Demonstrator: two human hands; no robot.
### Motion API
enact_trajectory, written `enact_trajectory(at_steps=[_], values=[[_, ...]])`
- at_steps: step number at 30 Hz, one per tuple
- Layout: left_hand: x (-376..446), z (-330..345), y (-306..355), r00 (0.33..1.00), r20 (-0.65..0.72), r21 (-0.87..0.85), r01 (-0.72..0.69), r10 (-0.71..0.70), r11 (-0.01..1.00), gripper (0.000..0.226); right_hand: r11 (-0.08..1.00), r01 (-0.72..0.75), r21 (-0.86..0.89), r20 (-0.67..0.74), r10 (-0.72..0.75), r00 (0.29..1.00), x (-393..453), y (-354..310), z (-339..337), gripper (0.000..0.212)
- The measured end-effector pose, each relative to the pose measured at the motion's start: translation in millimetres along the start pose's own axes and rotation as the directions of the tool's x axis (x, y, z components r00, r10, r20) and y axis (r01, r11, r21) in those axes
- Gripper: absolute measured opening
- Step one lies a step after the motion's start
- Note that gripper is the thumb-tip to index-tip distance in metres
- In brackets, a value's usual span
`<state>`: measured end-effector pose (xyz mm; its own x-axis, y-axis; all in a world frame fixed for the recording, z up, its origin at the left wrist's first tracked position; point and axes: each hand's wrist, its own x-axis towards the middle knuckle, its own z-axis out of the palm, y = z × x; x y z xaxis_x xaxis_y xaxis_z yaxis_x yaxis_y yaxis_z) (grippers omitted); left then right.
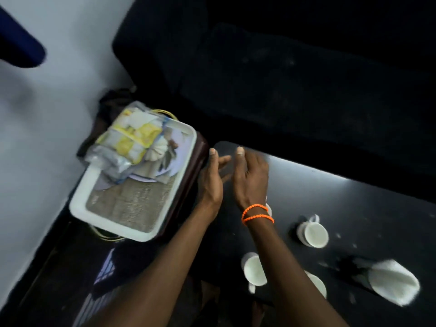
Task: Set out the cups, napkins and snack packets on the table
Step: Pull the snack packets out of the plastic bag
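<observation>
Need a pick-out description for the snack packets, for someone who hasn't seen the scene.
Left of the black table sits a white tray, just beyond the left hand. The snack packets are the crinkly clear bundle with yellow print heaped at its far end, the only yellow thing there.

Both forearms bare, no sleeves in view up to the frame edge. Left hand: no ring, watch or band seen; short pale nails at the fingertips. Right hand: same short nails, no rings visible. Right wrist, below the fingers, carries two thin orange bead bracelets, one just above the other, both looped fully round. Picture is motion-blurred, so finer detail can't be told.
</observation>
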<state>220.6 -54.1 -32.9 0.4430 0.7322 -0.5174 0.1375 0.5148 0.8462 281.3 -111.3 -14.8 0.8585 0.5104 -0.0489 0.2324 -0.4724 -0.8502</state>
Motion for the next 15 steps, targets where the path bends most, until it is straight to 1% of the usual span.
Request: enact_trajectory(at_steps=[2, 4, 7, 8, 9, 10, 11, 12, 13, 14, 15], values=[[21, -37, 14, 0.998, -0.048, -0.049, -0.044, 0.042, 0.998, 0.069, 0.999, 0.046, -0.003, 0.122, -0.045, 0.992, 5, -20, 41, 0.041], [40, -74, 29, 0.990, -0.119, -0.068, -0.082, 0.073, 0.994, 0.066, 0.996, 0.085, 0.034, 0.207, -0.090, 0.974, 8, -41, 81, 0.037], [66, -127, 56, 0.962, -0.256, -0.055, -0.108, 0.091, 0.993, 0.061, 0.993, 0.056, 0.108, 0.331, -0.089, 0.939, 13, -72, 138, 0.036], [74, -144, 64, 0.942, -0.315, 0.007, -0.124, 0.120, 0.992, 0.061, 0.993, 0.021, 0.118, 0.371, -0.064, 0.927, 14, -82, 156, 0.038], [82, -162, 71, 0.905, -0.387, 0.114, -0.144, 0.177, 0.983, 0.061, 0.992, -0.016, 0.123, 0.405, -0.035, 0.914, 15, -91, 173, 0.041], [89, -179, 77, 0.848, -0.463, 0.246, -0.158, 0.259, 0.956, 0.060, 0.993, -0.036, 0.111, 0.428, -0.015, 0.904, 17, -98, 189, 0.046], [95, -197, 83, 0.781, -0.515, 0.370, -0.168, 0.353, 0.914, 0.056, 0.996, -0.028, 0.081, 0.440, -0.010, 0.898, 18, -103, 202, 0.051], [102, -214, 89, 0.722, -0.534, 0.482, -0.168, 0.440, 0.860, 0.051, 0.999, -0.006, 0.044, 0.439, -0.014, 0.899, 19, -106, 213, 0.053], [109, -230, 94, 0.684, -0.530, 0.584, -0.135, 0.501, 0.801, 0.046, 1.000, 0.014, 0.008, 0.421, -0.016, 0.907, 20, -108, 222, 0.052], [117, -244, 99, 0.680, -0.518, 0.665, -0.061, 0.519, 0.744, 0.043, 0.999, 0.029, -0.025, 0.389, -0.017, 0.921, 20, -109, 229, 0.050], [125, -256, 104, 0.711, -0.499, 0.721, 0.024, 0.495, 0.693, 0.043, 0.998, 0.033, -0.048, 0.355, -0.014, 0.935, 19, -108, 234, 0.048]])
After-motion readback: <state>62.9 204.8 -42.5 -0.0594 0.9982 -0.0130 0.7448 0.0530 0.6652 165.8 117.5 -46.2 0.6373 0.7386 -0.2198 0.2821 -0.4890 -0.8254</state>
